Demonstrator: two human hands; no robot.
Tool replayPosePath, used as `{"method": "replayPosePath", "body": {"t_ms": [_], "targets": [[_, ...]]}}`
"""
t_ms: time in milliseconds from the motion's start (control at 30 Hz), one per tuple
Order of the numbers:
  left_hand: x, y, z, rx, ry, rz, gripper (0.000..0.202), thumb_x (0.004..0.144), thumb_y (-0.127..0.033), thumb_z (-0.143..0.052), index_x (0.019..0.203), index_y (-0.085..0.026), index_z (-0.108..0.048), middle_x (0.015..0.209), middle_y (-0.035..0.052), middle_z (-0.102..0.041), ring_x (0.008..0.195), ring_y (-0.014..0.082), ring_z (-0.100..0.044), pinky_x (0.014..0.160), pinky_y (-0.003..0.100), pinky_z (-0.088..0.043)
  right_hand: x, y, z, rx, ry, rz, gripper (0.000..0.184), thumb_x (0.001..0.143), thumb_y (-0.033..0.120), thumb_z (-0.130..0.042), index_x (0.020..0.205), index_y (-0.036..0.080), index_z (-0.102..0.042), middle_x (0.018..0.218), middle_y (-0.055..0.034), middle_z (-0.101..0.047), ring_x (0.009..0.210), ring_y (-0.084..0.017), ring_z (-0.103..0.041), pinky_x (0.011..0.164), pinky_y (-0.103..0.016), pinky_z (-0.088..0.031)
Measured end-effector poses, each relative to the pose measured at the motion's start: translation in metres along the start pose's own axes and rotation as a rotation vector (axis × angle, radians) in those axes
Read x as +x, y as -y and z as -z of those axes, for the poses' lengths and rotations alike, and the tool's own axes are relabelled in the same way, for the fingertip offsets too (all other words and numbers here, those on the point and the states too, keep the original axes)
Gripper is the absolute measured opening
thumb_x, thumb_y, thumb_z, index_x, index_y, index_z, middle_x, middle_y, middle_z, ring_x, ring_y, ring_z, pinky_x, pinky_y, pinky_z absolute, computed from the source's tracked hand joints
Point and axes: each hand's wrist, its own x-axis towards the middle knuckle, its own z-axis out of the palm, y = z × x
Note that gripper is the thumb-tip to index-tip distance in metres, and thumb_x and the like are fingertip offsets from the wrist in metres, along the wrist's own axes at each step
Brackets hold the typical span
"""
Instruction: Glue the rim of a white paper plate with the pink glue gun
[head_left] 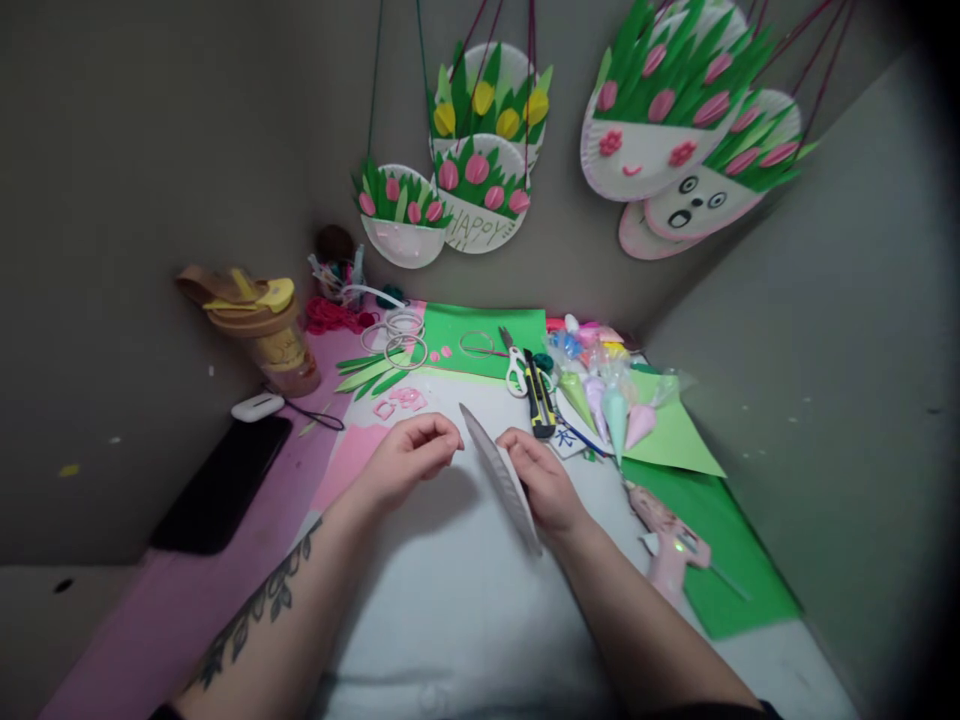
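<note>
My right hand [544, 482] grips a white paper plate [499, 475] held on edge, so I see it as a thin ribbed sliver tilted from upper left to lower right. My left hand [411, 455] hovers just left of the plate with fingers curled in a loose pinch; I cannot make out anything in it. Both hands are over a white sheet [450, 590] on the table. Pink paper cut-outs [401, 400] lie just beyond my left hand.
Scissors [514, 365] and a utility knife [538, 392] lie behind the plate on green paper [480, 335]. Piping-cone bags [615, 405], a pink glue gun [671, 545], rings [405, 340], a jar [274, 335] and a phone [221, 480] surround them. Flower plate crafts [480, 150] hang on the wall.
</note>
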Motion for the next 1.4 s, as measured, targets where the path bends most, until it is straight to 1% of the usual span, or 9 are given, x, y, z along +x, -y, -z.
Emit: {"method": "replayPosePath", "body": {"t_ms": [167, 300, 700, 800, 933, 1133, 1200, 1300, 1400], "targets": [[-0.005, -0.002, -0.011, 0.095, -0.154, -0.163, 0.028, 0.069, -0.041, -0.07, 0.073, -0.018, -0.055, 0.062, -0.0028, -0.051, 0.055, 0.0083, -0.044, 0.051, 0.022, -0.035, -0.001, -0.001, -0.001, 0.017, 0.008, -0.028, 0.043, 0.085, 0.062, -0.05, 0.073, 0.021, -0.05, 0.058, 0.005, -0.036, 0.051, -0.012, -0.028, 0.048, -0.025, -0.022], [-0.011, 0.002, -0.02, 0.092, -0.152, -0.305, 0.034, 0.071, -0.036, -0.073, 0.097, -0.02, -0.057, 0.069, -0.0018, -0.055, 0.062, 0.0104, -0.053, 0.056, 0.022, -0.04, -0.002, -0.002, -0.002, -0.006, 0.055, -0.002, 0.042, 0.086, 0.061, -0.049, 0.073, 0.021, -0.05, 0.059, 0.0047, -0.037, 0.053, -0.012, -0.03, 0.05, -0.025, -0.024], [-0.014, 0.003, -0.021, 0.053, -0.093, -0.268, 0.047, 0.07, -0.035, -0.076, 0.109, -0.023, -0.052, 0.065, -0.0043, -0.055, 0.057, 0.0089, -0.051, 0.052, 0.02, -0.038, -0.001, 0.001, -0.004, -0.105, 0.073, 0.081, 0.042, 0.089, 0.06, -0.044, 0.072, 0.021, -0.048, 0.062, 0.0039, -0.039, 0.055, -0.013, -0.035, 0.053, -0.025, -0.029], [-0.011, 0.001, -0.018, 0.012, -0.134, -0.258, 0.065, 0.061, -0.033, -0.081, 0.115, -0.025, -0.046, 0.064, -0.0062, -0.054, 0.053, 0.0087, -0.048, 0.049, 0.02, -0.037, -0.002, 0.007, 0.002, -0.311, -0.035, 0.246, 0.035, 0.094, 0.048, -0.04, 0.072, 0.022, -0.046, 0.064, 0.0019, -0.044, 0.059, -0.015, -0.041, 0.057, -0.027, -0.033], [0.0, 0.002, -0.013, 0.048, -0.319, -0.199, 0.043, 0.072, -0.042, -0.07, 0.105, -0.02, -0.051, 0.072, -0.0028, -0.055, 0.059, 0.0098, -0.049, 0.051, 0.021, -0.038, -0.003, 0.012, 0.004, -0.838, -0.06, 0.586, 0.021, 0.093, 0.026, -0.041, 0.075, 0.021, -0.051, 0.068, -0.0031, -0.053, 0.068, -0.019, -0.047, 0.067, -0.032, -0.036], [0.013, 0.012, 0.0, 0.283, -0.321, 0.011, 0.026, 0.074, -0.042, -0.063, 0.073, -0.016, -0.059, 0.064, -0.0026, -0.051, 0.056, 0.0098, -0.044, 0.052, 0.022, -0.034, -0.001, 0.004, -0.005, -1.171, -0.005, 0.596, 0.016, 0.089, 0.019, -0.048, 0.077, 0.019, -0.058, 0.071, -0.0064, -0.059, 0.075, -0.023, -0.049, 0.071, -0.035, -0.041], [0.015, 0.014, 0.007, 0.352, -0.331, -0.003, 0.025, 0.075, -0.041, -0.062, 0.073, -0.016, -0.059, 0.064, -0.0025, -0.05, 0.057, 0.01, -0.044, 0.052, 0.022, -0.034, 0.0, 0.004, -0.001, -1.101, -0.084, 0.613, 0.012, 0.088, 0.018, -0.05, 0.088, 0.018, -0.061, 0.083, -0.0089, -0.062, 0.085, -0.024, -0.052, 0.078, -0.038, -0.044], [0.017, 0.015, 0.018, 0.381, -0.337, -0.018, 0.026, 0.077, -0.042, -0.06, 0.073, -0.016, -0.058, 0.065, -0.0024, -0.049, 0.058, 0.0101, -0.043, 0.053, 0.022, -0.034, 0.003, 0.005, 0.017, -0.934, -0.424, 0.607, 0.024, 0.088, 0.02, -0.05, 0.11, 0.017, -0.059, 0.107, -0.014, -0.06, 0.104, -0.027, -0.052, 0.093, -0.045, -0.041], [0.018, 0.015, 0.025, 0.377, -0.328, -0.014, 0.026, 0.078, -0.041, -0.06, 0.074, -0.016, -0.057, 0.065, -0.0025, -0.048, 0.057, 0.01, -0.042, 0.052, 0.022, -0.033, 0.008, 0.007, 0.038, -0.72, -0.566, 0.404, 0.027, 0.087, 0.027, -0.052, 0.111, 0.018, -0.06, 0.101, -0.0113, -0.062, 0.094, -0.025, -0.058, 0.083, -0.039, -0.047]]}}
